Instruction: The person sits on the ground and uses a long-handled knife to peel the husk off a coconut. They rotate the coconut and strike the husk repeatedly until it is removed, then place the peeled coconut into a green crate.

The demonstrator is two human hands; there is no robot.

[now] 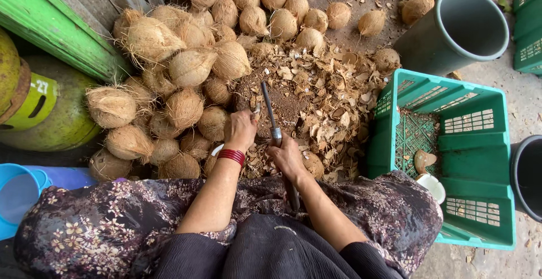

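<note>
Head view: your right hand (287, 157) is wrapped around the lower shaft of the long metal blade (271, 122), fingers closed on it, so the tool runs from your lap, past the grip, and points away from you into the shell debris (316, 101). Holding it low on the shaft leaves the whole working length free beyond your knuckles. Your left hand (241, 129), with red bangles (231, 155) at the wrist, sits just beside the blade on its left; its fingers are curled down, seemingly over a piece at the blade, but what they pinch cannot be told. The husked coconuts (186, 67) are heaped beyond and to the left of that hand, within its reach, so stock comes in from one side. The green crate (480, 143), to the right of the blade grip, holds a few pieces on its floor. The grey bucket (460, 31) stands beyond the crate, well apart from both hands.
</note>
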